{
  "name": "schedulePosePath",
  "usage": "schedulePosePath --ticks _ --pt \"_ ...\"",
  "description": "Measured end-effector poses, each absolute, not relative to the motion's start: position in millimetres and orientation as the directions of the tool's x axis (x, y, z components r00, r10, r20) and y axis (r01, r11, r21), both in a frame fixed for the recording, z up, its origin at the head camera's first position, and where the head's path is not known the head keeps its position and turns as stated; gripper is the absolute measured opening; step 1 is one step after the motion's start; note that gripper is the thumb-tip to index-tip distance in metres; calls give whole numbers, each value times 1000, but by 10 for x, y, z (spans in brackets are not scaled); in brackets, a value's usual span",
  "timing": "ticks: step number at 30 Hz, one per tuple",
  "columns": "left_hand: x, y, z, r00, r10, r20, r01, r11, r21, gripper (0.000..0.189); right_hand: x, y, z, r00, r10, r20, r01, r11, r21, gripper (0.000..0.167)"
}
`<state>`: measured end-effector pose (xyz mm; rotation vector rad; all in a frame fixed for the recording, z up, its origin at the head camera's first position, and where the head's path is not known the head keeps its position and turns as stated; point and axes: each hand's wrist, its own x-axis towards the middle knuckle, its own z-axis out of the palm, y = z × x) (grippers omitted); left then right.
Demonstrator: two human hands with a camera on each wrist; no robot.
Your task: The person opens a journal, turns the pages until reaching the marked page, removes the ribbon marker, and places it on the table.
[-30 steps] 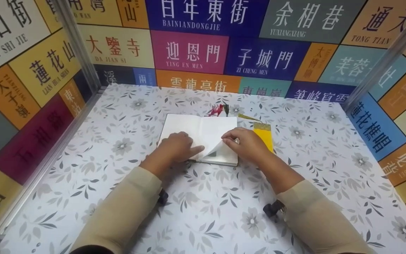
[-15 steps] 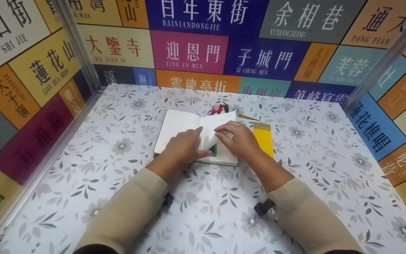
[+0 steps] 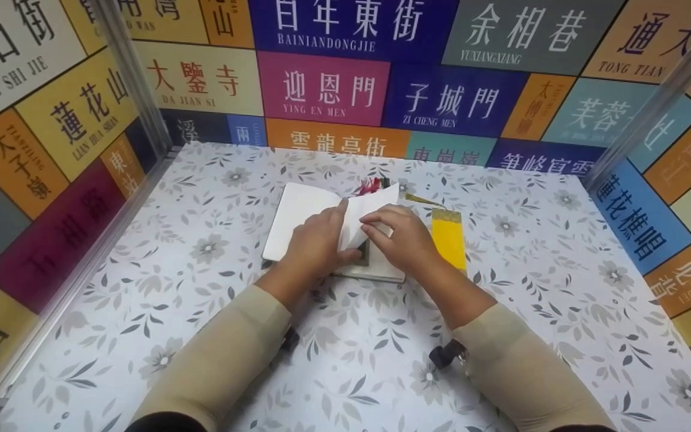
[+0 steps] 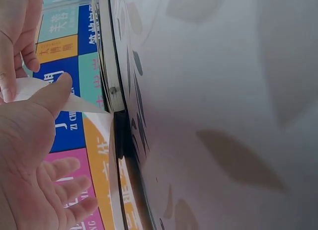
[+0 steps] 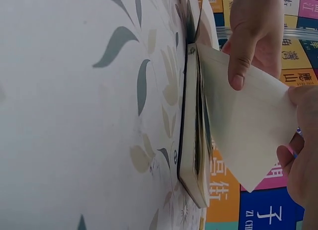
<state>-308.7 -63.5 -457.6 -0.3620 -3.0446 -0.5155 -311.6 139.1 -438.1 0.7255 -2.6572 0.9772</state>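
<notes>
An open notebook (image 3: 297,213) with blank white pages lies on the table. My right hand (image 3: 402,237) pinches the edge of a lifted page (image 5: 248,125) between thumb and fingertips. The page stands up at a slant from the spine. My left hand (image 3: 318,240) is at the spine, its thumb in front of the page and its fingers on the other side, fairly straight. In the left wrist view, the left thumb (image 4: 57,93) overlaps the page. Beneath the page, a small dark grey-green rectangle (image 3: 365,255) shows on the right half of the notebook.
To the right of the notebook lies a flat yellow piece (image 3: 448,243) with a patterned gold top, and an olive strand (image 3: 423,198) runs from it. Behind the notebook are red tassel-like strands (image 3: 369,186). A flowered cloth (image 3: 393,366) covers the table; colourful sign panels (image 3: 324,90) stand behind.
The right hand has lifted the page and moved slightly left with it. My left hand has shifted right from the left page to the spine. More of the dark rectangle came into view.
</notes>
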Motion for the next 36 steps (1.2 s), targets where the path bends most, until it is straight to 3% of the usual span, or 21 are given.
schedulePosePath --ticks 10,16,23,36 --pt "-3056 -713 -4561 -971 190 143 225 929 294 117 -3120 1424 -4398 -845 -367 389 -533 638 -556 34" --pt "-3078 -763 -4558 -972 145 187 197 935 296 125 -3127 1449 -4420 -870 -348 349 -491 658 -571 36" --pt "-3075 -796 -4537 -968 138 207 186 955 230 130 -3237 1446 -4503 -907 -364 210 -416 704 -576 41" --pt "-3063 -918 -4556 -971 171 164 204 956 213 112 -3502 1339 -4552 -939 -310 -146 -188 823 -536 58"
